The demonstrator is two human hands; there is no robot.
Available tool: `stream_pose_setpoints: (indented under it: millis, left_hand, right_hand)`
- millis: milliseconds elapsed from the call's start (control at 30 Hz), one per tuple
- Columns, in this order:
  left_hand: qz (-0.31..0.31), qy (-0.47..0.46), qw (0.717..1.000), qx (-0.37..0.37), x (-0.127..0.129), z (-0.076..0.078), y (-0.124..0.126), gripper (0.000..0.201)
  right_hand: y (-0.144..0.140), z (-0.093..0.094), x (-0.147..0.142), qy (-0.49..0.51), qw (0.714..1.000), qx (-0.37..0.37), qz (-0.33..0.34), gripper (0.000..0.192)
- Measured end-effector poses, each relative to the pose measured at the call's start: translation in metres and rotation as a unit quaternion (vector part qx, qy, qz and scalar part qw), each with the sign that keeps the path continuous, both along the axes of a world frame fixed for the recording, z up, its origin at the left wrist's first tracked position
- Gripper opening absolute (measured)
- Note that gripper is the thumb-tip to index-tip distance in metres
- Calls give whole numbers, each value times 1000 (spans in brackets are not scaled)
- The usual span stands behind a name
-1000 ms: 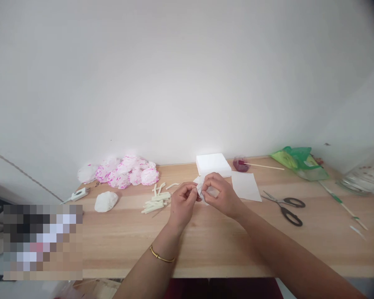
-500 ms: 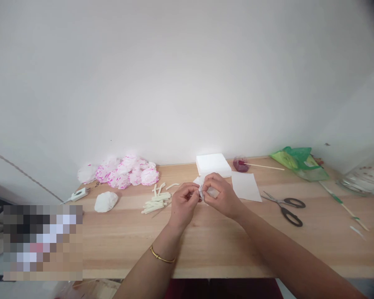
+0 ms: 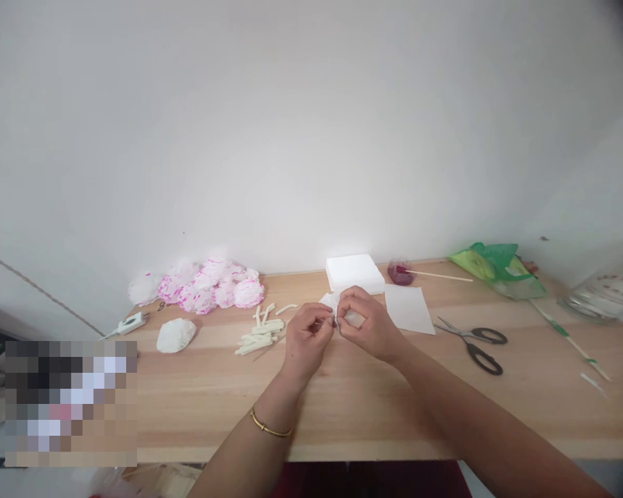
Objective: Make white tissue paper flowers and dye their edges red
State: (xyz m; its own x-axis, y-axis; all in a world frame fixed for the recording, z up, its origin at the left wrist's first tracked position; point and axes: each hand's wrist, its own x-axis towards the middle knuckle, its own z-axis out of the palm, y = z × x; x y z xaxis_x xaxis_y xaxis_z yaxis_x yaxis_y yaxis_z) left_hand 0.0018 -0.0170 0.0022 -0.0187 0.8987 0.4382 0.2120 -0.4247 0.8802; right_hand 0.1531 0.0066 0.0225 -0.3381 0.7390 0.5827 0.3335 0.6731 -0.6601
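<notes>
My left hand (image 3: pixel 307 335) and my right hand (image 3: pixel 367 324) meet fingertip to fingertip over the middle of the table. Both are closed in a pinch on a piece of thin white paper (image 3: pixel 329 300), which shows behind and between the fingers. Something thin seems to cross the left fingers, too small to name. Just left of my left hand lies a pile of short cream-coloured strips (image 3: pixel 259 337). Beyond my right hand are a flat white sheet (image 3: pixel 410 310) and a white stack of paper (image 3: pixel 354 274).
Pink-edged white paper puffs (image 3: pixel 202 287) lie back left, near a plain white puff (image 3: pixel 176 335) and a white plug-like device (image 3: pixel 131 323). To the right are scissors (image 3: pixel 472 340), a dark red dish (image 3: pixel 401 272) with a stick, a green bag (image 3: pixel 495 270) and a glass jar (image 3: pixel 602 294).
My fingertips have shifted slightly and pressed closer together, and less of the gathered white paper shows between them. Things on the table stay in place.
</notes>
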Motion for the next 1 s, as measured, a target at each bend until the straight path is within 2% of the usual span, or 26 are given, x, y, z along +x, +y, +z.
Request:
stream_pose_setpoints:
  millis: [133,300,500,800,1000]
  left_hand:
    - [-15,-10,1000,-22,0,2,-1,12]
    - [9,45,999,15,0,8,-3,9]
    - [12,45,999,9,0,8,-3,11]
    - [29,73,991,108,2,5,-4,11]
    - [23,60,993,98,3,5,-4,8]
  right_hand:
    - [0,0,0,2,1000,-4,2,11]
    - [-1,1,-2,-23,1000,10,-11,12]
    - [0,1,-1,-11,1000,0,-12,10]
    - [0,-2,-1,-15,1000,13,-21,12]
    - [0,-2,-2,-17,1000,15,-17,14]
